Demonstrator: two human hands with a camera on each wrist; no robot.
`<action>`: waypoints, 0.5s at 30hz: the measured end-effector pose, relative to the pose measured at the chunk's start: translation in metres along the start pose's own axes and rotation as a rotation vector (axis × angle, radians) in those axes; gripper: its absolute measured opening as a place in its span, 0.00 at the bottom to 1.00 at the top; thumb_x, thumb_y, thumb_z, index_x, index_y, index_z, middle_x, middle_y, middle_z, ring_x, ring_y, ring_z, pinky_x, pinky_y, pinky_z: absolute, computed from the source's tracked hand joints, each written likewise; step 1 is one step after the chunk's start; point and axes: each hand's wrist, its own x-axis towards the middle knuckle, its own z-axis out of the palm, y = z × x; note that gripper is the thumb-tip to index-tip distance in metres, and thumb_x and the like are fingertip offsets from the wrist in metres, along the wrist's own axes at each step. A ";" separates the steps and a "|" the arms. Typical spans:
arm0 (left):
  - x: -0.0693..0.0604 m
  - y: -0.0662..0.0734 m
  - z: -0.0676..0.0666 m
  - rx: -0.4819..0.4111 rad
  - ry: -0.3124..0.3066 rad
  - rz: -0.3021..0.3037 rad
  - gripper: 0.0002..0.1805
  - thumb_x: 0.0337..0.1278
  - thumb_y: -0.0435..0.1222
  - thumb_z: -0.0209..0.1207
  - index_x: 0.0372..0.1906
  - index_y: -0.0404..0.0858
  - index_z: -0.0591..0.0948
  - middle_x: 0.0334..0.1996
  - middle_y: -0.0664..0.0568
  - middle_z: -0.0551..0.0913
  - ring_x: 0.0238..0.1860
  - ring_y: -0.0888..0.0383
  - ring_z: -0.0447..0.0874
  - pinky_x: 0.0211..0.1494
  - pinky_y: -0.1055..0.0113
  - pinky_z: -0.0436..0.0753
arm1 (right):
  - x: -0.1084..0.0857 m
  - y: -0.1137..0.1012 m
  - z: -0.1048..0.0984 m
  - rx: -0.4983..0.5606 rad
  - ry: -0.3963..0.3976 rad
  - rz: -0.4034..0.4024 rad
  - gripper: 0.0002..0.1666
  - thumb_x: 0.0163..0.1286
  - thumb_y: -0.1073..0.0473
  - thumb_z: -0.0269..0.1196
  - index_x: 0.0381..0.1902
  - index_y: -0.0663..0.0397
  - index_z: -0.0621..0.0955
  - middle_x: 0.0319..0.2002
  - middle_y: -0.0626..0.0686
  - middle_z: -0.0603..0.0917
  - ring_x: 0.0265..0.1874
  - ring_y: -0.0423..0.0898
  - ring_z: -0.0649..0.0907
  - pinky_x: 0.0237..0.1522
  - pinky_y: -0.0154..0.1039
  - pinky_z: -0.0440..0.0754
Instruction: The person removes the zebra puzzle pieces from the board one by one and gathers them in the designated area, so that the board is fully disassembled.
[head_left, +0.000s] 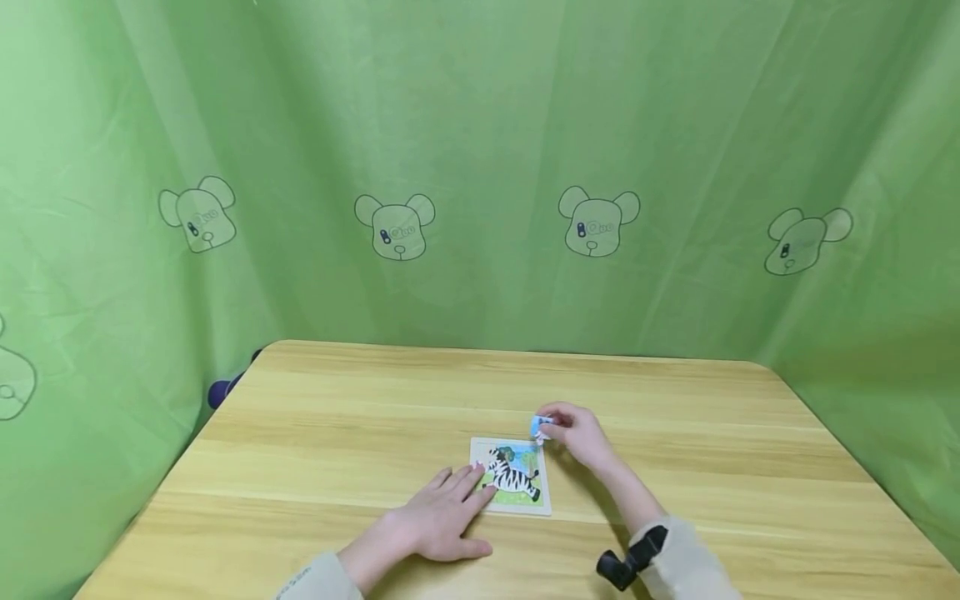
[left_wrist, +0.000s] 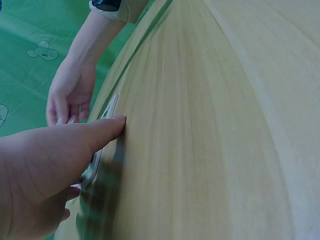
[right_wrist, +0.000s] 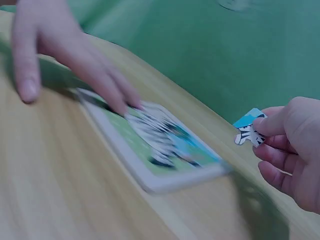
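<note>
A small square zebra puzzle in a pale frame (head_left: 547, 500) lies on the table; the right wrist view shows its frame (right_wrist: 150, 187) blurred. My left hand (head_left: 444, 517) rests with fairly straight fingers on the puzzle's left side, thumb spread toward the table. In the left wrist view, that hand (left_wrist: 45, 170) hides most of the puzzle. Just above the puzzle's top right corner, my right hand (head_left: 579, 435) pinches a blue and white piece (head_left: 537, 427) between thumb and fingers. Black stripes show on this piece (right_wrist: 246, 134) beside the right hand's fingertips (right_wrist: 262, 125).
The wooden table (head_left: 360, 400) extends around the puzzle on all sides. Behind it hangs a green curtain (head_left: 480, 100) with bear-head outlines. A dark purple object (head_left: 218, 393) shows beyond the table's left edge. A black device (head_left: 633, 558) is strapped at the right sleeve.
</note>
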 end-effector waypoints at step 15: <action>0.000 -0.001 0.001 0.012 0.004 0.004 0.43 0.57 0.65 0.44 0.71 0.44 0.57 0.71 0.43 0.50 0.71 0.49 0.48 0.70 0.54 0.52 | 0.001 0.032 -0.041 -0.311 0.027 0.103 0.12 0.58 0.65 0.64 0.39 0.66 0.83 0.28 0.51 0.81 0.30 0.45 0.77 0.35 0.38 0.75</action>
